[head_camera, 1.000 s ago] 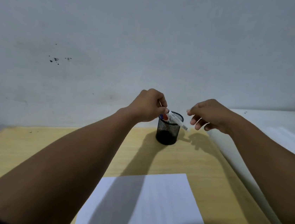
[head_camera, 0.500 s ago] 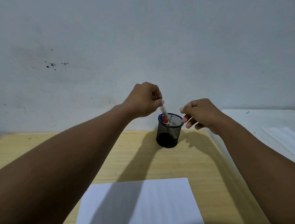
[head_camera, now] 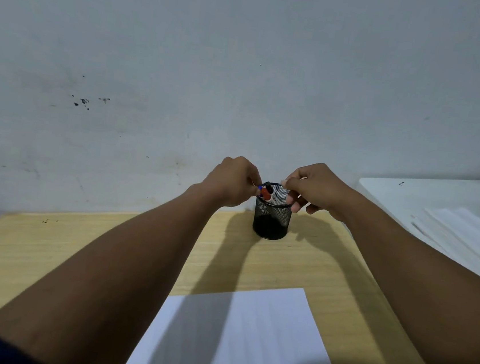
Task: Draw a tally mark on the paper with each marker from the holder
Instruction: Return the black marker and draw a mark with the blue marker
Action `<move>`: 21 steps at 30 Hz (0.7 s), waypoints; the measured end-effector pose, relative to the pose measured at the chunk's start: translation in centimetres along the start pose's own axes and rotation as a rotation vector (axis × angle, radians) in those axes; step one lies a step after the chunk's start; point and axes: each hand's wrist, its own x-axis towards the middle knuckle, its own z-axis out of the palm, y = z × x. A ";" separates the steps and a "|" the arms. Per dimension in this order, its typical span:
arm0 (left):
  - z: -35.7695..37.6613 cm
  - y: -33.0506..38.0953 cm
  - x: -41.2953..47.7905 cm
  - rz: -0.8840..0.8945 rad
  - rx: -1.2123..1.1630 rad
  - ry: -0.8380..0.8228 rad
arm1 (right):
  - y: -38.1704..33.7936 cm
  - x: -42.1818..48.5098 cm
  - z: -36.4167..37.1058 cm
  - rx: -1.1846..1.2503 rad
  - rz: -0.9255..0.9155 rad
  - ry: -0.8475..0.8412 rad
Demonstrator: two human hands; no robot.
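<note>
I have both hands at the black wire-mesh cylindrical holder (head_camera: pixel 272 215), which stands at the far edge of the light wooden table (head_camera: pixel 75 250). My left hand (head_camera: pixel 232 184) is curled at the rim, fingertips closed near the coloured markers with red and blue caps (head_camera: pixel 267 194); whether it really grips one I cannot tell. My right hand (head_camera: pixel 314 187) is half closed at the other side and pinches something small and pale. The white sheet of paper (head_camera: pixel 244 341) lies near me, no mark visible. The risk I see: the light holder can tip if I pull a marker sideways.
</note>
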 end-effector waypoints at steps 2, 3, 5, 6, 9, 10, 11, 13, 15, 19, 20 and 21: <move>0.2 0.0 -0.2 0.007 0.001 0.029 | -0.2 -0.2 0.4 -0.004 0.001 -0.006; 0.2 0.1 -0.4 0.006 0.000 0.052 | -0.3 -0.3 0.5 -0.007 -0.002 -0.009; -0.1 0.3 -0.9 0.001 -0.036 0.122 | -0.6 -0.6 0.7 -0.003 -0.009 -0.016; -0.5 0.5 -1.4 0.001 -0.067 0.171 | -0.8 -0.8 0.8 0.008 -0.013 -0.022; -2.3 0.5 -2.9 -0.042 -0.227 0.305 | -1.8 -1.5 1.8 0.056 -0.008 -0.067; -3.1 0.3 -3.5 -0.073 -0.292 0.333 | -2.2 -1.8 2.4 0.075 0.011 -0.104; -3.8 0.0 -4.1 -0.110 -0.372 0.353 | -2.6 -2.3 3.2 0.101 0.038 -0.158; -5.3 -0.9 -5.7 -0.169 -0.575 0.365 | -3.4 -3.4 5.3 0.174 0.096 -0.286; -6.5 -1.9 -7.6 -0.204 -0.769 0.361 | -3.9 -4.6 7.7 0.274 0.136 -0.373; -7.4 -4.5 -12.6 -0.311 -0.907 0.307 | -4.1 -6.6 13.4 0.639 0.207 -0.358; -7.3 -5.3 -13.9 -0.336 -0.916 0.292 | -4.0 -7.0 14.8 0.750 0.227 -0.319; -7.1 -6.1 -15.1 -0.357 -0.919 0.277 | -4.0 -7.4 16.2 0.855 0.247 -0.279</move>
